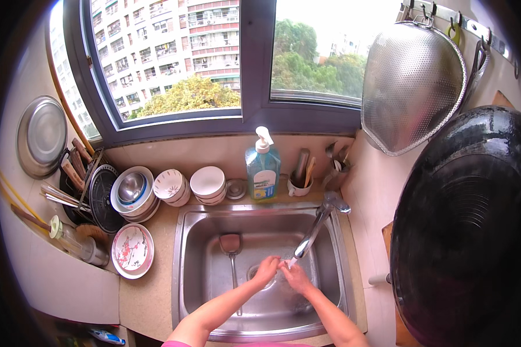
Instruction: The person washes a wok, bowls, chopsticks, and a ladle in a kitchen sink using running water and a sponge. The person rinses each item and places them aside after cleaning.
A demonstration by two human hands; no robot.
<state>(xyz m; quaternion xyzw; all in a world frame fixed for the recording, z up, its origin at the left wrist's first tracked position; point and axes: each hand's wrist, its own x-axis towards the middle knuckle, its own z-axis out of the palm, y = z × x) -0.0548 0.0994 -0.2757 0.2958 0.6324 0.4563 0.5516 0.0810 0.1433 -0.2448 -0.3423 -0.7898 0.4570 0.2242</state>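
Water runs from a chrome faucet [313,232] onto the fingers of my right hand [296,277]. My left hand [268,271] meets it at the fingertips, just left of the stream. Both hands are over the stainless steel sink [199,277], above its drain [254,272]. I see no object in either hand, but the fingers overlap and their closure is unclear. A metal spatula [231,246] lies in the left part of the basin, blade towards the back wall and handle towards me. My left forearm passes over its lower handle.
Behind the sink stand a pump bottle of blue liquid [262,173], stacked white bowls [207,183] and a mug with utensils [299,186]. More bowls [133,197] and a floral plate [133,250] sit left. A large black wok [460,225] and a perforated strainer [417,82] hang right.
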